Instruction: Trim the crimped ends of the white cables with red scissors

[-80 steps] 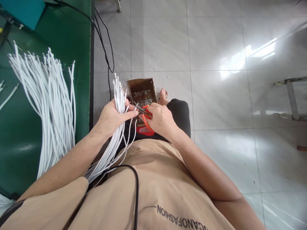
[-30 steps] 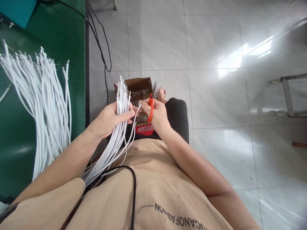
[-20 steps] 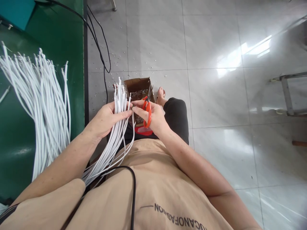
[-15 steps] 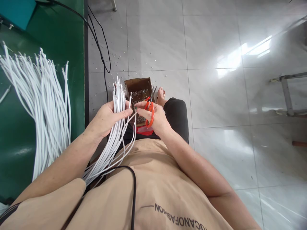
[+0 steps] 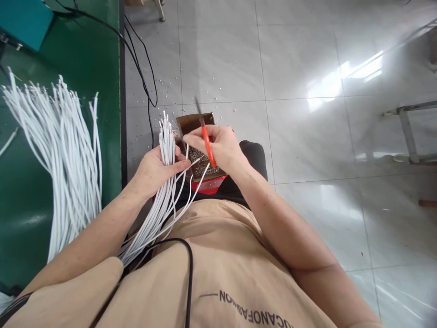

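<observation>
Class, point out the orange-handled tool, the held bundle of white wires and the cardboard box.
Orange-handled tool (image 5: 205, 135): head view, on its handle.
White wire bundle (image 5: 164, 196): head view, on its middle stretch.
Cardboard box (image 5: 187, 123): head view, on its far wall.

A teal box (image 5: 25, 20) sits on a green table (image 5: 88, 50).

Bunched white wires (image 5: 161, 200), some splayed; red-handled scissors (image 5: 206, 136) tilted near them.

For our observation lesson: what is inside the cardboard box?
Small, shiny bits lie in the cardboard box. The right hand, red-handled tool and white wires cover part; anything beneath the bits cannot be seen.
</observation>
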Demonstrator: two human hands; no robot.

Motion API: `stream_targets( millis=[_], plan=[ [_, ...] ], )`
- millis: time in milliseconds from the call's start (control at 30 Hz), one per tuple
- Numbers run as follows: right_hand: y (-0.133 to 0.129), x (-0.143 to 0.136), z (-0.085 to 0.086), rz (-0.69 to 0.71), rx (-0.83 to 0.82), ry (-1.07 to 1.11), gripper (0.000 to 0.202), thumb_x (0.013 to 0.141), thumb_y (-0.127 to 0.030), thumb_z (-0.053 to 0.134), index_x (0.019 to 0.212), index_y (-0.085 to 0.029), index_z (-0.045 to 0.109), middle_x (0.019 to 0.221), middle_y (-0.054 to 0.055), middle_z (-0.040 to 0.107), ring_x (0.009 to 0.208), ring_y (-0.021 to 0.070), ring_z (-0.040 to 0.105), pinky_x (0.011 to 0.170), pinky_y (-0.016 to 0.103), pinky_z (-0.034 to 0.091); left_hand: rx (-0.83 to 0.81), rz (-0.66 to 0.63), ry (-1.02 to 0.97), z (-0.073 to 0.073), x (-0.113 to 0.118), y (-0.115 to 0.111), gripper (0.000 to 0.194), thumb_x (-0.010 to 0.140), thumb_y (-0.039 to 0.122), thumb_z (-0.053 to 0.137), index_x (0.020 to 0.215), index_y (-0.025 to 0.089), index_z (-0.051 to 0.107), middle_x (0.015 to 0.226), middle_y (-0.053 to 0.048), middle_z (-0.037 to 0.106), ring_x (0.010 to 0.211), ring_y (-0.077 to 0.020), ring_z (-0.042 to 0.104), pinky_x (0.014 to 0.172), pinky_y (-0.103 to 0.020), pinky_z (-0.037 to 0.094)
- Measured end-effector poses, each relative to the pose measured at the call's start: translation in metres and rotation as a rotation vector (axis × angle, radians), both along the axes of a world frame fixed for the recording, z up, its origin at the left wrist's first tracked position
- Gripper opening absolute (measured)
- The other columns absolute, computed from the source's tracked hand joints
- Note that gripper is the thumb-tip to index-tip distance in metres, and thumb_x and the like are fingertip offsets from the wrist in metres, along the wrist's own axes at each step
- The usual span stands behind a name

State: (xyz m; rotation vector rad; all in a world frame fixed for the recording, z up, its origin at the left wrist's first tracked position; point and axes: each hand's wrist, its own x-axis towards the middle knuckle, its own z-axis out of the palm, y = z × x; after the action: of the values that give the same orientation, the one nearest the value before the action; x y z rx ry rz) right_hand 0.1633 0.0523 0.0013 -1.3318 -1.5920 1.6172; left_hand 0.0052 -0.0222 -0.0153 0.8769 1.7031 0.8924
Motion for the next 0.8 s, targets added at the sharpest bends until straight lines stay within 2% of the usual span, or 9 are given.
stream_targets(
  millis=[133, 267, 367, 433, 533, 667, 800],
  plan=[
    [-0.007, -0.008, -0.005, 0.0, 0.055, -0.09, 0.025, 0.073, -0.036, 0.067, 0.06, -0.017, 0.061, 0.055, -0.002, 0.048, 0.057, 0.0097, 0.041, 0.057, 0.026, 0.034, 0.032, 0.015, -0.034, 0.001, 0.001, 0.0, 0.037, 0.057, 0.039, 0.083, 0.077, 0.017, 0.061, 0.078, 0.0, 0.065, 0.073, -0.0149, 0.062, 0.078, -0.031, 0.052],
    [-0.015, -0.009, -0.012, 0.035, -0.127, 0.076, 0.031, 0.073, -0.044, 0.067, 0.062, -0.016, 0.061, 0.055, -0.003, 0.049, 0.055, 0.009, 0.041, 0.054, 0.025, 0.034, 0.036, 0.026, -0.182, 0.004, 0.001, 0.001, 0.038, 0.061, 0.04, 0.081, 0.084, 0.017, 0.062, 0.086, -0.003, 0.068, 0.078, -0.0157, 0.065, 0.081, -0.031, 0.053],
    [-0.02, -0.005, -0.016, 0.047, -0.184, 0.145, 0.034, 0.076, -0.048, 0.063, 0.068, -0.015, 0.064, 0.057, -0.003, 0.048, 0.055, 0.0085, 0.04, 0.055, 0.024, 0.034, 0.019, 0.026, -0.173, 0.003, 0.001, 0.001, 0.041, 0.059, 0.041, 0.082, 0.086, 0.016, 0.062, 0.09, -0.004, 0.07, 0.078, -0.0161, 0.065, 0.079, -0.031, 0.054],
    [-0.024, 0.0, -0.019, 0.033, -0.114, 0.054, 0.033, 0.079, -0.048, 0.061, 0.075, -0.016, 0.067, 0.059, -0.003, 0.049, 0.057, 0.0086, 0.04, 0.056, 0.024, 0.033, 0.024, 0.037, -0.143, 0.001, 0.0, 0.001, 0.041, 0.059, 0.04, 0.082, 0.087, 0.017, 0.062, 0.094, -0.005, 0.071, 0.08, -0.017, 0.065, 0.08, -0.032, 0.054],
    [-0.03, 0.004, -0.027, 0.04, 0.066, -0.229, 0.031, 0.081, -0.046, 0.059, 0.077, -0.016, 0.067, 0.063, -0.002, 0.052, 0.058, 0.0098, 0.042, 0.058, 0.025, 0.033, 0.055, 0.051, -0.058, -0.003, -0.001, 0.001, 0.037, 0.061, 0.039, 0.082, 0.083, 0.017, 0.064, 0.096, -0.007, 0.071, 0.085, -0.0185, 0.065, 0.083, -0.033, 0.053],
    [-0.036, 0.005, -0.037, 0.19, 0.301, -0.524, 0.027, 0.084, -0.039, 0.056, 0.071, -0.016, 0.063, 0.072, 0.002, 0.058, 0.061, 0.0116, 0.048, 0.06, 0.026, 0.033, 0.062, 0.032, 0.064, -0.003, -0.001, 0.001, 0.028, 0.062, 0.035, 0.079, 0.079, 0.017, 0.065, 0.089, -0.005, 0.071, 0.085, -0.0187, 0.065, 0.083, -0.031, 0.052],
    [-0.037, 0.002, -0.038, 0.281, 0.382, -0.654, 0.024, 0.085, -0.035, 0.054, 0.075, -0.017, 0.066, 0.078, 0.003, 0.062, 0.068, 0.0141, 0.056, 0.067, 0.028, 0.036, 0.072, 0.018, 0.161, -0.001, -0.001, 0.001, 0.023, 0.062, 0.03, 0.077, 0.077, 0.018, 0.064, 0.084, -0.003, 0.071, 0.082, -0.0186, 0.065, 0.081, -0.031, 0.052]
  ],
)
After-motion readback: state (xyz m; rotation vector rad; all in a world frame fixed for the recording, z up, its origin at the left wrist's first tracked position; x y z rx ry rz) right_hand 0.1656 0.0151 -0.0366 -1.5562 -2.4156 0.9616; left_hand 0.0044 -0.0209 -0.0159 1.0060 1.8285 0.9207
